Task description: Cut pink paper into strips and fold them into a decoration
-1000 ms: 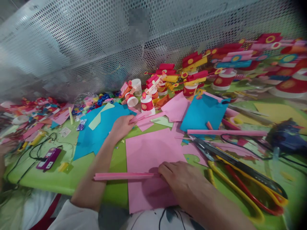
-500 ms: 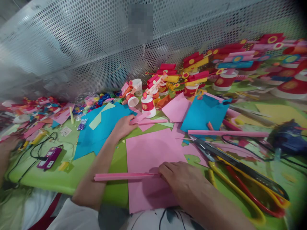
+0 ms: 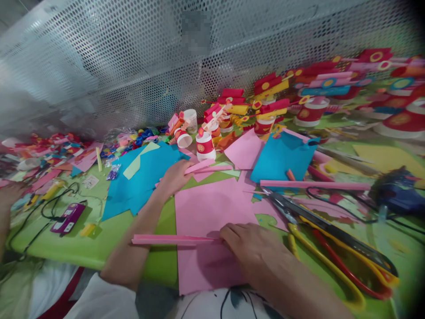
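My left hand is closed on a narrow pink paper strip, reaching past the far edge of a pink paper sheet. Another pink strip lies just beneath that one. Nearer to me, my right hand pinches one end of a folded pink paper strip, which points left across the sheet and over my left forearm. Its fingertips are curled and partly hidden from view. Close beyond my left hand stands a red and white paper cup.
Large yellow-handled scissors lie at the right beside blue paper and a long pink strip. Decorated cups line the perforated metal screen. Blue sheets, a purple power strip and a co-worker's arm are at the left.
My left hand has shifted slightly right with its pink strip, which now shows more clearly beyond the fingers. The folded strip in my right hand has risen a little.
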Motion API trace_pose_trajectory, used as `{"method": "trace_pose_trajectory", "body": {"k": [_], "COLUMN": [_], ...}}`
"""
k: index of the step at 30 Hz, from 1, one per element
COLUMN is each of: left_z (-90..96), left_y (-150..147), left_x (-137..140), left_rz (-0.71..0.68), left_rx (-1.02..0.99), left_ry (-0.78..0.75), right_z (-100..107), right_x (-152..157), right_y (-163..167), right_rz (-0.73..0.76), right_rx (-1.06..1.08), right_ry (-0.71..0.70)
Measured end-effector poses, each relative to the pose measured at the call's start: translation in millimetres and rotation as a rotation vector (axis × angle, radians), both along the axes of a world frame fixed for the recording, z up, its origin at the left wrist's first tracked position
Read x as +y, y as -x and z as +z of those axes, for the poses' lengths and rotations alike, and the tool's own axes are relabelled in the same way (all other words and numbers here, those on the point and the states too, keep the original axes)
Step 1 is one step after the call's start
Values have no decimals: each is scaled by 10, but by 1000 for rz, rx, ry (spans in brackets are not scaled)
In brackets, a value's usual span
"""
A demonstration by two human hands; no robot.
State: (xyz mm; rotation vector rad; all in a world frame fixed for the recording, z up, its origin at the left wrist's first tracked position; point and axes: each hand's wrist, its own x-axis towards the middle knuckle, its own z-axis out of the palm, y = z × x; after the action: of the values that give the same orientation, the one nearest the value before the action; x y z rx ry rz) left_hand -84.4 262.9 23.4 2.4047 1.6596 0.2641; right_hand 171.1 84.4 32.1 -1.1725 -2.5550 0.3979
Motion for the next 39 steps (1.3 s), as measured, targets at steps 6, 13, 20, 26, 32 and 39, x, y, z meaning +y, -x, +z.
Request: {"method": "trace_pose_trajectory", "body": {"k": [6, 13, 20, 26, 32, 39], "left_z": [-50, -14, 75, 298, 282, 152], "left_y": [-34, -75, -154, -536, -1004, -1080], "left_x": [-11, -76, -173, -566, -1028, -1068], "left_rz": [-46, -40, -8, -254, -308, -166], "left_rx": [44, 79, 81, -540, -1057, -1381], "left_ry": [-11, -77, -209, 173, 829, 792], "right_z": [24, 189, 201, 193, 223, 212], "right_x": [174, 140, 33, 68, 57, -2], "right_y": [35, -185, -847, -925, -676, -643], "right_rz": [-48, -291, -634, -743, -595, -516], "right_rx": [50, 195, 137, 430, 639, 537], "right_ry": [110, -175, -217, 53, 284, 344]}}
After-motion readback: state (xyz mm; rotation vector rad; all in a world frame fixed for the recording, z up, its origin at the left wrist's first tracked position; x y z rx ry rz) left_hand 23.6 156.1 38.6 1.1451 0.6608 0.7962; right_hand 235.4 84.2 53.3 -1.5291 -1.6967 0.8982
